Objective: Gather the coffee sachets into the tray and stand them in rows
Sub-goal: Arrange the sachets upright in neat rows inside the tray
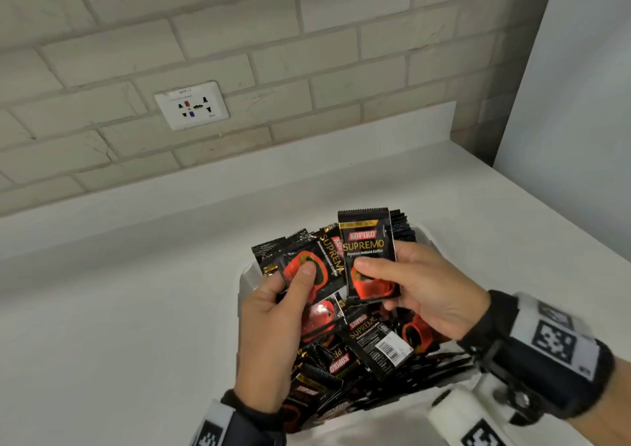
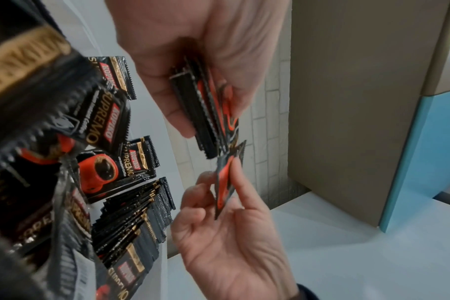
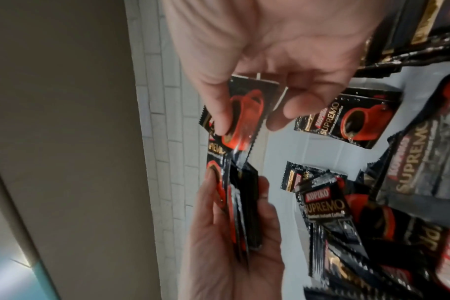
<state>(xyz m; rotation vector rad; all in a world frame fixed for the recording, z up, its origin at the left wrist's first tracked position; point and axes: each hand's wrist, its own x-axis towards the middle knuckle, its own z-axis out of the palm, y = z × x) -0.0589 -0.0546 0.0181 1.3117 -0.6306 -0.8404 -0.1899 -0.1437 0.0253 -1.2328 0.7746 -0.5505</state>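
Left hand grips a small stack of sachets, thumb pressed on its front, above the tray. Right hand pinches a single sachet upright, just beside the stack, also above the tray. Loose sachets lie jumbled in the tray; a standing row lines its far end. Judgement: square the single sachet against the stack, same face and edges flush, before standing the bundle beside that row.

loose sachets in tray on counter, socket on wall behind
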